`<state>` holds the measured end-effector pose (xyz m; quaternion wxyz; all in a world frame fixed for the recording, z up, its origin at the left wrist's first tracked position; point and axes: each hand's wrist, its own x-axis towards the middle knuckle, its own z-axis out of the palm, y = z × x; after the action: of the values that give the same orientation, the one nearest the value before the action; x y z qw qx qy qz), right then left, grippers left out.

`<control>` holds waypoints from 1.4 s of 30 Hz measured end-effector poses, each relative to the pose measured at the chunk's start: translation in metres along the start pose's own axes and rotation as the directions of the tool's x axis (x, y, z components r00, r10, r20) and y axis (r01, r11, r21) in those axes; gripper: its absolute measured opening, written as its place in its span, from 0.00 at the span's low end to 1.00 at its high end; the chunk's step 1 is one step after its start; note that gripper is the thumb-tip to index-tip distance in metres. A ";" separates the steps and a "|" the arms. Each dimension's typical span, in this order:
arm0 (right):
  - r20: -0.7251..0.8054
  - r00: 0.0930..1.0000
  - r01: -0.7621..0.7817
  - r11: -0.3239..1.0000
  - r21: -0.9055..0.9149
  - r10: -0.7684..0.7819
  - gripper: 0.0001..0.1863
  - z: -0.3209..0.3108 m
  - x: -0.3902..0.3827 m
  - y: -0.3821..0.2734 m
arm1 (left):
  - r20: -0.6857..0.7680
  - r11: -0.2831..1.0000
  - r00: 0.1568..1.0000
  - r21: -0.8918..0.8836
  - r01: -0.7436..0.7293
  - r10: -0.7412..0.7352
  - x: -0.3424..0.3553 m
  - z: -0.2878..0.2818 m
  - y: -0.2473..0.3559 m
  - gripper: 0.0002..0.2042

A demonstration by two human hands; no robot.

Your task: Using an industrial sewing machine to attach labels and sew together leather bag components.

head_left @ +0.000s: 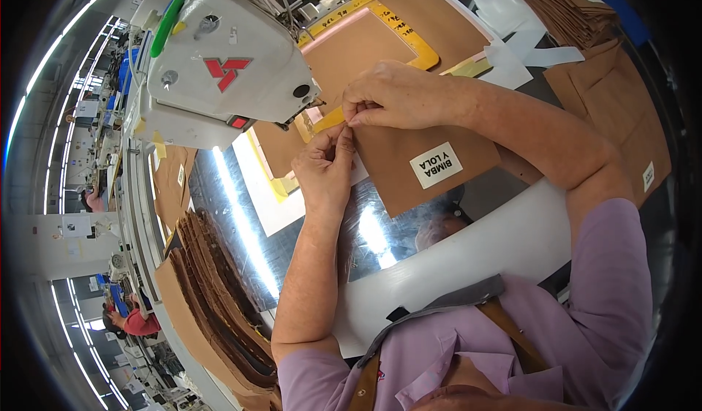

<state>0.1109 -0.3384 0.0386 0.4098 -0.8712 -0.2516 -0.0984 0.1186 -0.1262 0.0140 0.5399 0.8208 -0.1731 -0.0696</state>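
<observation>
A brown flat panel (387,181) with a white printed label (436,165) hangs from my fingers at its upper left corner. My left hand (325,168) pinches at that corner with thumb and forefinger. Just above it, the fingertips of my right hand (402,98) are closed on the panel's edge, and the two hands almost touch. A strip of yellow tape (330,121) lies right beside the fingertips. Behind my hands, a yellow-edged template frame (420,49) surrounds a brown piece (358,53) on the machine bed.
A white industrial sewing machine head (219,67) stands close at left. Stacked brown pieces (212,287) lie at lower left, another pile (563,9) at far right. Brown pieces (614,111) spread beneath my right arm. A shiny metal plate (234,228) covers the near worktop. Another person (139,323) sits far left.
</observation>
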 end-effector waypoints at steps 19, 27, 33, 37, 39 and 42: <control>0.147 0.989 -0.009 0.992 -0.129 0.028 0.08 -0.017 0.090 0.057 | -0.010 0.960 0.961 -0.046 -0.277 0.277 0.129 -0.071 -0.055 0.05; 0.086 0.988 -0.113 0.981 -0.160 0.128 0.08 -0.029 0.085 0.071 | 0.291 0.713 0.856 0.474 -0.516 0.426 0.168 -0.062 -0.066 0.08; 0.112 0.988 -0.083 0.977 -0.195 0.107 0.07 -0.014 0.089 0.077 | 0.072 0.918 0.917 0.039 -0.396 0.392 0.161 -0.037 -0.064 0.11; 0.107 0.988 -0.095 0.986 -0.137 0.110 0.07 -0.009 0.087 0.081 | 0.135 0.930 0.923 0.021 -0.366 0.360 0.155 -0.040 -0.061 0.07; 0.095 0.988 -0.107 0.983 -0.151 0.122 0.06 -0.008 0.088 0.079 | 0.154 0.936 0.930 0.068 -0.346 0.332 0.157 -0.043 -0.059 0.07; 0.079 0.991 -0.098 0.982 -0.163 0.112 0.06 -0.008 0.087 0.080 | 0.174 0.905 0.902 0.096 -0.415 0.395 0.159 -0.041 -0.056 0.07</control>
<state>0.2267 -0.3569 0.0233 0.3323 -0.9167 -0.2142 -0.0581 0.2902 -0.1281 -0.0086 0.4731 0.7926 -0.3846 -0.0060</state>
